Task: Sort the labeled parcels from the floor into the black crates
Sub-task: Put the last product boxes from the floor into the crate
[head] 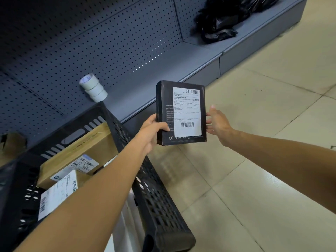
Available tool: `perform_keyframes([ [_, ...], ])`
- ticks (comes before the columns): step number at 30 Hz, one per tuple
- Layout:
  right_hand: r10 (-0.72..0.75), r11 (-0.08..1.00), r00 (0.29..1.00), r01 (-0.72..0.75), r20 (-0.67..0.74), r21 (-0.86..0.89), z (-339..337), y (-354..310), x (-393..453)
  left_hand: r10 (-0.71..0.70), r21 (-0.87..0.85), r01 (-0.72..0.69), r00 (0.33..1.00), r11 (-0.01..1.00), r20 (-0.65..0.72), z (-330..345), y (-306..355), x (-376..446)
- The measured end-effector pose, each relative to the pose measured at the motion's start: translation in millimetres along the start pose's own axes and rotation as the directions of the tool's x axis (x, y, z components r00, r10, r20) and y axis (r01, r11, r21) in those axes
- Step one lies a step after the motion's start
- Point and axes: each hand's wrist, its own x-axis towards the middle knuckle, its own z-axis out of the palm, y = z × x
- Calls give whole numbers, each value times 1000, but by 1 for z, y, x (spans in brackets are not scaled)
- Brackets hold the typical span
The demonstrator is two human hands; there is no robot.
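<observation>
The black labeled box (181, 113) is gripped by the left hand (154, 130) alone; the right hand (218, 122) is spread loosely beside it; a slip is risked.

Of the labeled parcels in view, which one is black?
The black box gripped by the left hand, held upright above the floor. The other two parcels lie in the black crate and are brown cardboard.

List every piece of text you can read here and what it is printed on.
"CE" and "RoHS": bottom edge of the black box held by the left hand.
White shipping label on that box: barcodes show, print too small to read.
Labels on the cardboard parcels in the black crate: blurred, unreadable.
Tape rolls: no readable text.
</observation>
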Motion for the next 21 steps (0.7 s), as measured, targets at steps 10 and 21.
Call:
perform_keyframes([
  [10,-64,997,998,64,7,53,6,-25,-12,218,-87,-221,975,971,-38,-21,15,-9],
  [21,-131,990,989,127,64,61,48,-85,-42,318,-202,-328,945,923,-81,-67,43,-51],
])
